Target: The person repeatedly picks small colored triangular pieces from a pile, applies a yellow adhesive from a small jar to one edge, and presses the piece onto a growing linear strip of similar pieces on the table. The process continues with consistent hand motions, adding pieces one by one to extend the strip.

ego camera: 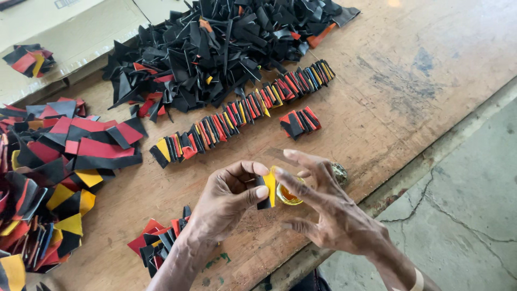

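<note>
A small folded black-and-yellow rubbery piece (266, 189) sits pinched between the thumb and curled forefinger of the left hand (229, 202), held just above the near edge of the worn wooden table (377, 102), while the right hand (328, 207) comes in palm-down with fingers spread and grips nothing, its forefinger tip touching the piece's yellow face. Just behind the piece a small round pot of amber glue (288, 194) stands on the table. Beyond lie a long overlapped row of folded black, red and yellow pieces (242, 110), a short separate stack (300, 123), a big heap of black scraps (215, 48), and flat tan cardboard sheets (70, 32) at the far left.
</note>
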